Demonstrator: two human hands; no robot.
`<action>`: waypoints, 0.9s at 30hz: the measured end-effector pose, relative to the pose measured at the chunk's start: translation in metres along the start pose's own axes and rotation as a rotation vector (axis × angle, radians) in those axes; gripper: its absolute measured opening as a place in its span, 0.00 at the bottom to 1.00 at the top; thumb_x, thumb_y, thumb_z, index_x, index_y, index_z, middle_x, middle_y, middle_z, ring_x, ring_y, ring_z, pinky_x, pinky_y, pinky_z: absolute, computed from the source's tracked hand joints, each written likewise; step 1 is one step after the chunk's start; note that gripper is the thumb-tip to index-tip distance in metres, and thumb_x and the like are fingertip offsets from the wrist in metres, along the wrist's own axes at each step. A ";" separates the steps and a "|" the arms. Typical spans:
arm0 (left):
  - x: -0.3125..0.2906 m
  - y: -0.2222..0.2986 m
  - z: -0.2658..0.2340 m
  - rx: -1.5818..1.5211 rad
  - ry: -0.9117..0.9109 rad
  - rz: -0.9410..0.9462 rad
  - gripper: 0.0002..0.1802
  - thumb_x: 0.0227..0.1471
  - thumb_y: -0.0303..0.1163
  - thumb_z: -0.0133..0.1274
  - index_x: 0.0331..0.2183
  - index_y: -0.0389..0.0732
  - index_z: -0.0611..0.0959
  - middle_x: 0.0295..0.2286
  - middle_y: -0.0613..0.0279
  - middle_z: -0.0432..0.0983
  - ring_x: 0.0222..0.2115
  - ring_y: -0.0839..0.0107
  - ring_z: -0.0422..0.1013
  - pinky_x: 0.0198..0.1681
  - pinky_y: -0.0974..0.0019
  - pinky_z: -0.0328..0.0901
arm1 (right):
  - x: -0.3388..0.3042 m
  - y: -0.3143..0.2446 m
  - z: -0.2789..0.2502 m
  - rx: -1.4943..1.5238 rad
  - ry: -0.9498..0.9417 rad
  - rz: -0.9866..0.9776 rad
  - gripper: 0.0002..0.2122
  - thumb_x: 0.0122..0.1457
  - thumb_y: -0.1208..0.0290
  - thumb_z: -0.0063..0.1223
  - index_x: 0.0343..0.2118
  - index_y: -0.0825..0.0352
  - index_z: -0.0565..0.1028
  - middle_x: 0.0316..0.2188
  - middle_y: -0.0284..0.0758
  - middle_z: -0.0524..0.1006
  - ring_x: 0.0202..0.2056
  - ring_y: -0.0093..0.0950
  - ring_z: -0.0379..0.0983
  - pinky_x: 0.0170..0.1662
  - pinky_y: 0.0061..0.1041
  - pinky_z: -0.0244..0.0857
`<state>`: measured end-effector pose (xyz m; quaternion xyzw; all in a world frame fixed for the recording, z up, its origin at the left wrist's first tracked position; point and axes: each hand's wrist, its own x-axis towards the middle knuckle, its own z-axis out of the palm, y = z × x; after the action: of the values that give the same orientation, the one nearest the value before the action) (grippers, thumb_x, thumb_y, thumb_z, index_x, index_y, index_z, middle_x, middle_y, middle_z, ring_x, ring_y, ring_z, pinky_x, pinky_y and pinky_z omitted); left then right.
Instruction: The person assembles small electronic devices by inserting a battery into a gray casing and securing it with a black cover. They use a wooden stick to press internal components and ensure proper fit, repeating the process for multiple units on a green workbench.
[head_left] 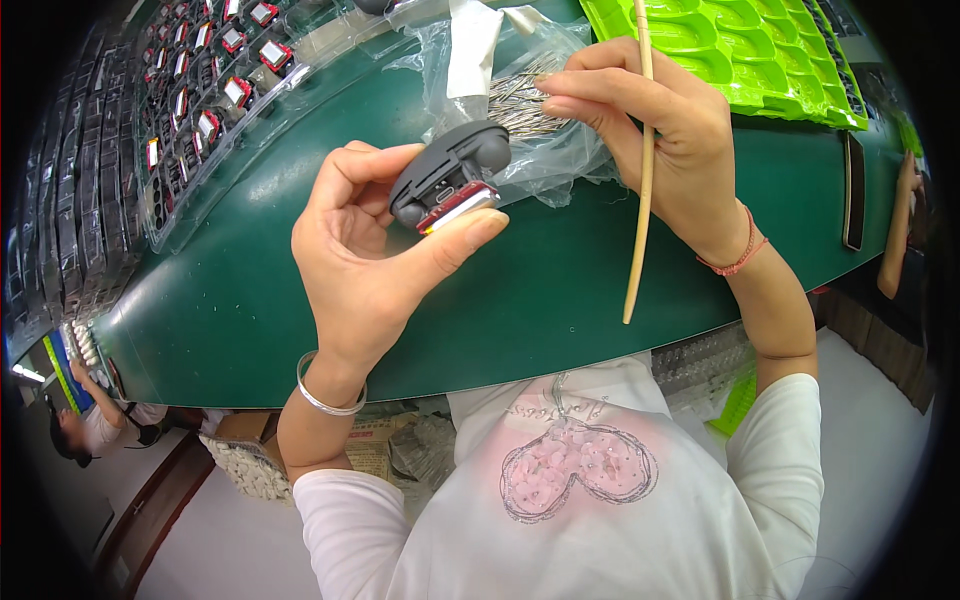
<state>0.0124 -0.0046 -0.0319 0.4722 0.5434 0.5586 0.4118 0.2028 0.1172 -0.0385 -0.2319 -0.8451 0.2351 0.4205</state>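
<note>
My left hand [350,245] is closed around a dark grey plastic housing [425,175], gripped between thumb and fingers. A red circuit board [450,207] with a silver-white block shows at the housing's open side, next to my thumb. A thin wooden stick [640,240] runs through the fingers of my right hand [675,125], its lower end pointing toward me. The thumb and forefinger of that hand come together beside a pile of thin metal pins [518,108]; anything between their tips is too small to make out. The pins lie in a clear plastic bag [550,180].
At the upper left of the green table [240,310], a clear tray [185,232] holds several similar parts with red boards. Stacked black trays [70,190] stand at far left. A bright green moulded tray [740,60] and a phone-like slab [853,190] are at right. Other people appear at both edges.
</note>
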 end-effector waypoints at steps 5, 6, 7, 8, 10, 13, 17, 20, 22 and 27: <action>-0.002 0.004 0.004 -0.008 -0.004 -0.030 0.25 0.37 0.18 0.65 0.40 0.30 0.74 0.32 0.61 0.69 0.34 0.75 0.69 0.41 0.74 0.65 | 0.001 -0.004 -0.007 -0.013 -0.050 0.050 0.06 0.45 0.80 0.63 0.28 0.69 0.79 0.26 0.34 0.76 0.23 0.22 0.70 0.25 0.17 0.61; -0.001 0.003 0.003 -0.003 0.000 -0.023 0.26 0.36 0.19 0.67 0.39 0.30 0.74 0.32 0.61 0.69 0.34 0.75 0.70 0.40 0.74 0.65 | 0.001 -0.004 -0.006 -0.012 -0.038 0.035 0.05 0.45 0.80 0.63 0.27 0.69 0.79 0.25 0.35 0.76 0.23 0.22 0.70 0.25 0.17 0.61; 0.000 0.001 0.000 0.003 0.004 -0.017 0.26 0.35 0.19 0.68 0.39 0.29 0.74 0.32 0.61 0.70 0.33 0.75 0.71 0.39 0.74 0.66 | 0.001 -0.004 -0.006 -0.011 -0.026 0.020 0.05 0.46 0.80 0.63 0.27 0.69 0.79 0.25 0.35 0.76 0.23 0.23 0.70 0.25 0.18 0.61; 0.001 0.001 -0.001 0.008 0.009 -0.010 0.27 0.34 0.20 0.69 0.38 0.29 0.74 0.32 0.61 0.70 0.33 0.76 0.72 0.39 0.74 0.67 | 0.001 -0.004 -0.005 -0.010 -0.014 0.005 0.05 0.46 0.80 0.63 0.27 0.69 0.79 0.25 0.35 0.76 0.23 0.23 0.70 0.26 0.18 0.61; 0.002 0.003 -0.001 0.000 0.017 -0.021 0.27 0.34 0.20 0.69 0.38 0.29 0.74 0.32 0.61 0.70 0.33 0.76 0.72 0.39 0.74 0.67 | -0.001 0.000 -0.005 0.026 0.003 -0.003 0.04 0.47 0.80 0.62 0.27 0.70 0.79 0.25 0.35 0.76 0.23 0.23 0.70 0.26 0.18 0.62; 0.001 0.002 -0.002 -0.002 0.010 -0.008 0.27 0.34 0.20 0.69 0.38 0.29 0.74 0.33 0.61 0.70 0.34 0.76 0.72 0.38 0.74 0.67 | -0.002 0.001 -0.004 0.063 0.009 0.022 0.04 0.47 0.81 0.61 0.27 0.70 0.78 0.24 0.36 0.76 0.24 0.24 0.70 0.27 0.18 0.62; 0.000 0.000 0.001 -0.072 0.018 -0.004 0.28 0.32 0.20 0.70 0.38 0.29 0.74 0.33 0.60 0.69 0.34 0.75 0.71 0.38 0.74 0.67 | -0.003 -0.012 -0.011 0.280 -0.073 0.117 0.06 0.46 0.83 0.62 0.27 0.69 0.78 0.23 0.35 0.75 0.27 0.26 0.70 0.30 0.20 0.63; -0.001 -0.003 0.001 -0.024 -0.047 0.133 0.29 0.30 0.19 0.70 0.37 0.30 0.74 0.32 0.60 0.68 0.33 0.75 0.71 0.38 0.74 0.68 | -0.006 -0.021 -0.014 0.428 -0.079 0.075 0.12 0.40 0.84 0.67 0.29 0.68 0.77 0.24 0.35 0.73 0.27 0.24 0.66 0.29 0.19 0.59; -0.004 0.000 0.002 -0.003 -0.093 0.133 0.30 0.29 0.20 0.70 0.37 0.33 0.73 0.32 0.61 0.67 0.34 0.75 0.69 0.39 0.73 0.66 | -0.009 -0.025 -0.015 0.434 -0.091 0.026 0.15 0.38 0.81 0.70 0.30 0.67 0.76 0.26 0.33 0.70 0.25 0.21 0.63 0.27 0.17 0.56; -0.009 0.005 0.005 0.068 -0.140 0.187 0.32 0.25 0.21 0.72 0.37 0.37 0.73 0.32 0.62 0.67 0.32 0.75 0.68 0.40 0.73 0.64 | -0.011 -0.029 -0.012 0.500 -0.063 -0.002 0.14 0.39 0.74 0.70 0.30 0.64 0.77 0.26 0.32 0.69 0.26 0.20 0.62 0.28 0.16 0.55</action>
<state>0.0193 -0.0126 -0.0283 0.5724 0.4857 0.5415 0.3785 0.2127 0.0905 -0.0221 -0.1123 -0.7738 0.4432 0.4384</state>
